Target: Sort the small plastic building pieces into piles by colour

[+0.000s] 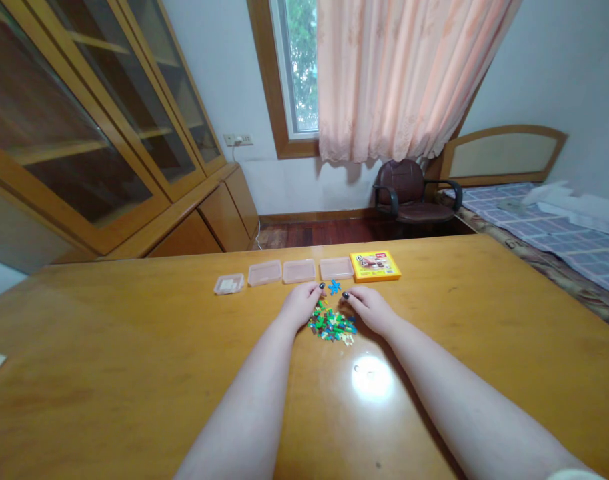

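A pile of small building bricks (333, 327) in green, blue, brown and pale yellow lies on the wooden table, between my two wrists. Just beyond it is a little cluster of blue bricks (334, 287). My left hand (301, 305) rests at the pile's left edge with thumb and fingers closed, its fingertips beside the blue cluster. On the other side my right hand (372, 309) is closed too, its thumb and forefinger pinched right of the cluster. Whatever either pinch holds is too small or hidden to make out.
Several clear plastic trays (300, 271) stand in a row behind my hands, beside a yellow box (375, 266). The leftmost small tray (229, 284) has a pale piece in it. Past the table's far edge stands a brown armchair (407, 190).
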The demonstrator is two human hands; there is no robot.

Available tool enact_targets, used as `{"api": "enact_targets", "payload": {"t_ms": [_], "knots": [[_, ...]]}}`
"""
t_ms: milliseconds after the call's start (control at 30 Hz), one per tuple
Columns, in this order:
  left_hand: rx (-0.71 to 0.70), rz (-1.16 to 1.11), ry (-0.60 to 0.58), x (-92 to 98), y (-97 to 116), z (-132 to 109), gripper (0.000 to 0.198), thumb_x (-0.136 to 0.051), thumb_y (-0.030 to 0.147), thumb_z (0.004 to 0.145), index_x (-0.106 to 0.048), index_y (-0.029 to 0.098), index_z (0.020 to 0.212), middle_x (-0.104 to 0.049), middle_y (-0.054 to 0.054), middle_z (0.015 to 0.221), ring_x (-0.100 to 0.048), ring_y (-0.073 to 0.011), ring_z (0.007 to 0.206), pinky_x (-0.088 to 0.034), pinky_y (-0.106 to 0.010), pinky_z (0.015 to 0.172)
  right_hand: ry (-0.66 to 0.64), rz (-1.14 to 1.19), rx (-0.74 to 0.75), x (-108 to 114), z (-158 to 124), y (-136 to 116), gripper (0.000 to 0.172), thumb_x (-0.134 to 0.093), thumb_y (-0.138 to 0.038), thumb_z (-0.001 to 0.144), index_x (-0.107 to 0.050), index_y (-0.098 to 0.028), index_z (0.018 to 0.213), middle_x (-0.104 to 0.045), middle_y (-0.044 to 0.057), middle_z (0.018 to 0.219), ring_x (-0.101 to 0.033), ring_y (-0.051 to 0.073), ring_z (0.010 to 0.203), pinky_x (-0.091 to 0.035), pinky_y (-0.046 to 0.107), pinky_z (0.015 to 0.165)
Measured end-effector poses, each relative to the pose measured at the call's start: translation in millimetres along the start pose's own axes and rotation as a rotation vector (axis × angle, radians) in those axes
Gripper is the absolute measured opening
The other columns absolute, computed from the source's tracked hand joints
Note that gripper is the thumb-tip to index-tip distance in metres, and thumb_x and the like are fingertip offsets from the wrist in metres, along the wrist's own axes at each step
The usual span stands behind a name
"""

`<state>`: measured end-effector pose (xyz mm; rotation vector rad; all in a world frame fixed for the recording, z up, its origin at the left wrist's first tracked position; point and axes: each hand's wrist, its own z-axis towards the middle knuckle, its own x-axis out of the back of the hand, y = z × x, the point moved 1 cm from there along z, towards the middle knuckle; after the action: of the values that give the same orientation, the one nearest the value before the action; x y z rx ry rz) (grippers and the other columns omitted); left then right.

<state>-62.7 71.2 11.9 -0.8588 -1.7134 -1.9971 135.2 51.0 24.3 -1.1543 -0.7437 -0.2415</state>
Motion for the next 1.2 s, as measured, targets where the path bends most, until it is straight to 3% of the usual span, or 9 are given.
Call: {"api": "enact_targets", "payload": {"t_ms": [100,300,400,567,767,867,967,1033,1200], "knots": [[-0.006,-0.003,0.037,0.1,0,0,0.034,-0.038,0.034,0.086,-0.066,0.017,0.080,-0.068,-0.003,0.080,-0.059,-0.0167,0.074,-0.042,-0.026,0.068,0.037,-0.087,-0.006,2,2,1,0.028,-0.043,-0.029,0.087,-0.066,-0.016,0.077,-0.065,0.006,0.076,-0.056,0.019,0.074,-0.042,0.029,0.070],[-0.011,0.005,0.033,0.7,1,0,0.033,-0.039,0.033,0.086,-0.066,0.016,0.080,-0.068,-0.005,0.083,-0.060,-0.0176,0.080,-0.043,-0.027,0.071,-0.224,0.233,0.109,-9,-3,-5,0.025,-0.049,-0.028,0.084,-0.065,-0.019,0.102,-0.066,0.006,0.104,-0.059,0.020,0.095,-0.043,0.033,0.087],[-0.002,0.009,0.030,1.0,1,0,0.033,-0.039,0.034,0.086,-0.066,0.017,0.081,-0.068,-0.004,0.085,-0.060,-0.0179,0.081,-0.044,-0.027,0.072,-0.126,0.314,0.040,-8,-2,1,0.028,-0.046,-0.034,0.087,-0.065,-0.017,0.101,-0.067,0.007,0.102,-0.060,0.021,0.094,-0.044,0.034,0.085],[0.006,0.012,0.025,1.0,1,0,0.033,-0.039,0.035,0.085,-0.067,0.018,0.082,-0.068,-0.003,0.082,-0.060,-0.0174,0.077,-0.044,-0.027,0.071,0.074,0.113,-0.105,0,3,8,0.032,-0.042,-0.033,0.088,-0.066,-0.015,0.078,-0.067,0.006,0.076,-0.060,0.019,0.073,-0.045,0.029,0.067],[0.011,0.016,0.023,1.3,2,0,0.035,-0.038,0.036,0.086,-0.067,0.017,0.081,-0.068,-0.004,0.084,-0.060,-0.0176,0.080,-0.044,-0.027,0.071,-0.221,0.163,0.064,-7,-2,-7,0.023,-0.049,-0.029,0.084,-0.068,-0.017,0.088,-0.069,0.005,0.087,-0.060,0.019,0.080,-0.045,0.030,0.075],[0.011,0.013,0.014,1.1,2,0,0.035,-0.038,0.036,0.086,-0.067,0.016,0.082,-0.069,-0.005,0.085,-0.060,-0.0177,0.081,-0.044,-0.027,0.071,-0.185,0.292,0.045,-8,-3,-6,0.028,-0.048,-0.034,0.085,-0.067,-0.017,0.095,-0.069,0.006,0.095,-0.061,0.020,0.085,-0.046,0.031,0.077],[0.014,0.008,0.008,0.5,2,0,0.035,-0.038,0.036,0.086,-0.067,0.016,0.082,-0.068,-0.005,0.085,-0.060,-0.0177,0.080,-0.044,-0.027,0.071,0.035,0.302,-0.064,-1,-1,7,0.036,-0.043,-0.039,0.087,-0.067,-0.014,0.076,-0.069,0.007,0.077,-0.062,0.018,0.073,-0.046,0.028,0.069],[0.019,0.008,0.004,0.2,1,0,0.034,-0.039,0.036,0.086,-0.067,0.017,0.082,-0.068,-0.005,0.083,-0.060,-0.0175,0.078,-0.044,-0.027,0.071,0.091,0.299,-0.117,3,1,16,0.044,-0.041,-0.042,0.087,-0.062,-0.015,0.059,-0.065,0.005,0.060,-0.060,0.016,0.060,-0.044,0.026,0.062],[0.019,0.027,-0.003,0.6,1,0,0.035,-0.039,0.038,0.086,-0.067,0.018,0.083,-0.069,-0.004,0.085,-0.060,-0.0174,0.079,-0.044,-0.026,0.070,-0.046,0.260,-0.116,3,-1,17,0.047,-0.042,-0.042,0.086,-0.058,-0.016,0.050,-0.060,0.003,0.050,-0.056,0.014,0.051,-0.042,0.024,0.056]]}}
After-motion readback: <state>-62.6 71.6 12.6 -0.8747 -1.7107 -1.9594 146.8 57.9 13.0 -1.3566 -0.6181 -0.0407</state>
